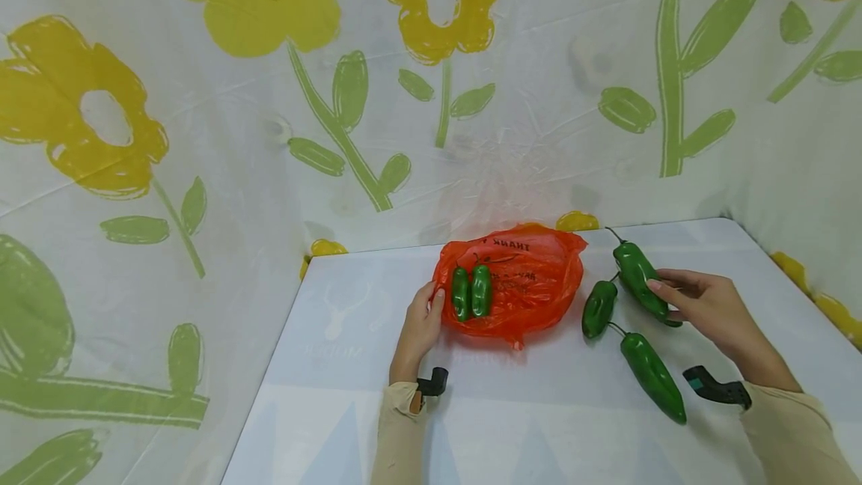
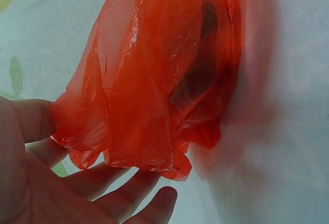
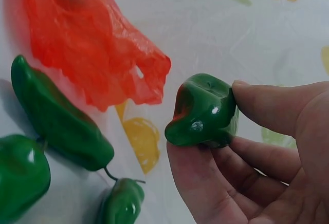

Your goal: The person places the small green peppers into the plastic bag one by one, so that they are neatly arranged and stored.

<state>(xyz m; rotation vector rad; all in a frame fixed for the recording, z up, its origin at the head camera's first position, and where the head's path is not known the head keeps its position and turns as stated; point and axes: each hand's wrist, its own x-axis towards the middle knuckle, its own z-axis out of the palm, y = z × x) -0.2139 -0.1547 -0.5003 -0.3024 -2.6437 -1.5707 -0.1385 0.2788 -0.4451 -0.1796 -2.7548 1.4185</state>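
Note:
A red plastic bag (image 1: 532,283) with dark print lies spread at the back of the table. Two green peppers (image 1: 481,290) lie side by side within its left part, and a dark shape shows through the plastic in the left wrist view. My left hand (image 1: 420,320) pinches the bag's left edge between thumb and finger, other fingers spread below. In my right hand (image 1: 707,313) a long green pepper (image 3: 205,111) is held by thumb and fingers, end toward the right wrist camera. Beside it lie a shorter pepper (image 1: 599,309) and a long one (image 1: 653,376).
The white table (image 1: 525,425) bears faint printed patterns. A flower-printed curtain (image 1: 539,96) hangs behind it and along both sides. Another pepper (image 3: 121,203) shows partly at the bottom of the right wrist view, near the held one.

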